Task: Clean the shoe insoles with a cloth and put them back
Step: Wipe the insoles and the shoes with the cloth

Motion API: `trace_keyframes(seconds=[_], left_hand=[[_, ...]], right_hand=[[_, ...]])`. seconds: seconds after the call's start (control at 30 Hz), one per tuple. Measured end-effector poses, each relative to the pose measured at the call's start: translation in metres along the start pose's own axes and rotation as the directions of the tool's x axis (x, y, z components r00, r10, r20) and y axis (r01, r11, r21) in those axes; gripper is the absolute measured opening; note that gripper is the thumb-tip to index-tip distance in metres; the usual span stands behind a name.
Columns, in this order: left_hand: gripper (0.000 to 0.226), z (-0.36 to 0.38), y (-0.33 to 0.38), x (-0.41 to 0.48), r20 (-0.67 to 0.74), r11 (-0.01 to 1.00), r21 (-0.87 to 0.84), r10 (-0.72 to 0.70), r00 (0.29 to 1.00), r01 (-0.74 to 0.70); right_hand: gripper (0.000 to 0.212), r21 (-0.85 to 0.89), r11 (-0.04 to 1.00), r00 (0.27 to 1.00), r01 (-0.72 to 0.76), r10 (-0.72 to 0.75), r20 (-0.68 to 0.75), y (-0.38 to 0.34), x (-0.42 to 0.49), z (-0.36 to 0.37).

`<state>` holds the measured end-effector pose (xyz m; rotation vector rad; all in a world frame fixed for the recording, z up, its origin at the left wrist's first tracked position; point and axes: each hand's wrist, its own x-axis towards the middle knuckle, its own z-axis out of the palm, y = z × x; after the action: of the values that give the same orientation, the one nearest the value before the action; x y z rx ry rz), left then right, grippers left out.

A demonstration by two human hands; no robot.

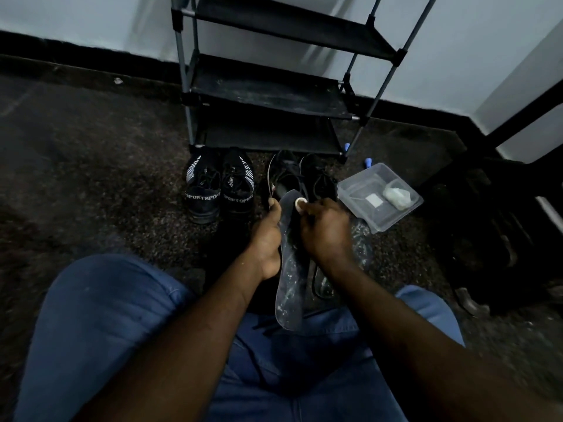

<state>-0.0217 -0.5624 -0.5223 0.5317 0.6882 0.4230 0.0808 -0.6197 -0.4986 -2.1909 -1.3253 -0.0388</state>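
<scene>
Your left hand [268,239] is wrapped around the left edge of a long dark grey speckled insole [289,287], with the thumb up near its far end. The insole stands tilted in front of you, its near end reaching down over your blue jeans [100,324]. Your right hand [326,229] is curled around a small white cloth [300,203] and presses it against the upper part of the insole, so both hands meet on it, close together. Just behind the insole, a pair of plain black lace-up shoes [292,175] sits on the dark speckled carpet [91,166], and to their left stands a pair of black sneakers with white stripes and "SPORT" lettering [219,190], heels toward you. Under your right wrist lies another dark speckled shape [362,245]; I cannot tell whether it is a second insole. To the right, a clear rectangular plastic container [359,205] rests on the carpet with pale lumps [396,194] inside. A grey-framed shoe rack with black shelves [268,92] stands against the wall.
</scene>
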Motion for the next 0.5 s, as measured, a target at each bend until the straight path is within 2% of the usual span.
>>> trace_keyframes(seconds=[0.1,0.27,0.37,0.43,0.5], left_hand=[[0.08,-0.004,0.003,0.001,-0.043,1.0,0.009,0.011,0.999,-0.011],[0.075,-0.006,0.005,0.005,-0.11,0.996,0.058,0.075,0.991,-0.069],[0.079,-0.007,0.004,0.006,-0.144,0.997,0.052,0.062,0.988,-0.055],[0.084,-0.006,0.006,0.005,-0.12,0.999,0.042,0.036,0.992,-0.031],[0.081,-0.002,0.008,0.003,-0.084,1.0,0.009,0.003,0.996,-0.002]], right_hand=[[0.022,0.055,0.998,0.999,0.006,-0.008,0.042,-0.011,-0.018,0.006],[0.023,0.135,0.99,0.999,-0.028,0.022,0.042,-0.014,-0.014,0.015],[0.025,0.152,0.985,0.991,0.082,-0.097,0.09,-0.014,-0.023,0.013],[0.028,0.144,0.978,0.979,0.15,-0.168,0.119,-0.01,-0.028,0.008],[0.025,0.123,0.979,0.979,0.161,-0.174,0.104,-0.001,-0.024,0.004]])
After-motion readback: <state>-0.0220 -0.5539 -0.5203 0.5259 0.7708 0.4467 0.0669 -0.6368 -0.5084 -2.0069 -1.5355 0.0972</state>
